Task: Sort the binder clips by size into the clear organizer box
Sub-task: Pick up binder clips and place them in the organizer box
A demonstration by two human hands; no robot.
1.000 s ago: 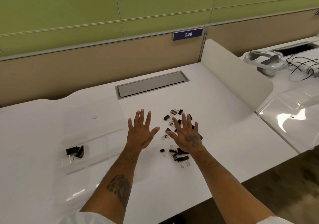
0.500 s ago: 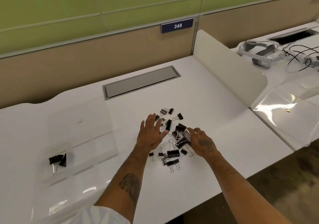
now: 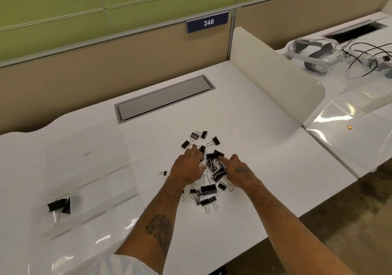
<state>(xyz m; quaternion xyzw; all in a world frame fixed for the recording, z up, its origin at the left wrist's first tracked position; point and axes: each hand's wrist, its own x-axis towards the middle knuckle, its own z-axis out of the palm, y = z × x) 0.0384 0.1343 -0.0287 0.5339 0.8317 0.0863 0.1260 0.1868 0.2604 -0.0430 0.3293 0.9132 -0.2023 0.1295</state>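
A pile of black binder clips (image 3: 209,190) of several sizes lies in the middle of the white desk. My left hand (image 3: 189,167) rests on the pile's left side, fingers together and bent down onto the clips. My right hand (image 3: 237,169) is on the pile's right side, its index finger pointing into the clips. I cannot tell whether either hand grips a clip. One small clip (image 3: 163,173) lies apart to the left. The clear organizer box (image 3: 118,187) sits at the left, lid open, with two large black clips (image 3: 59,205) in its front-left compartment.
A grey cable hatch (image 3: 163,98) is set into the desk behind the pile. A white divider panel (image 3: 275,79) stands at the right. Beyond it lie a white headset (image 3: 311,52), black cables and a clear plastic sheet (image 3: 350,126). The desk's front edge runs close below the pile.
Both hands dropped from spread above the desk onto the clip pile and curled their fingers. The view moved closer and tilted down; one small clip now lies apart at the left.
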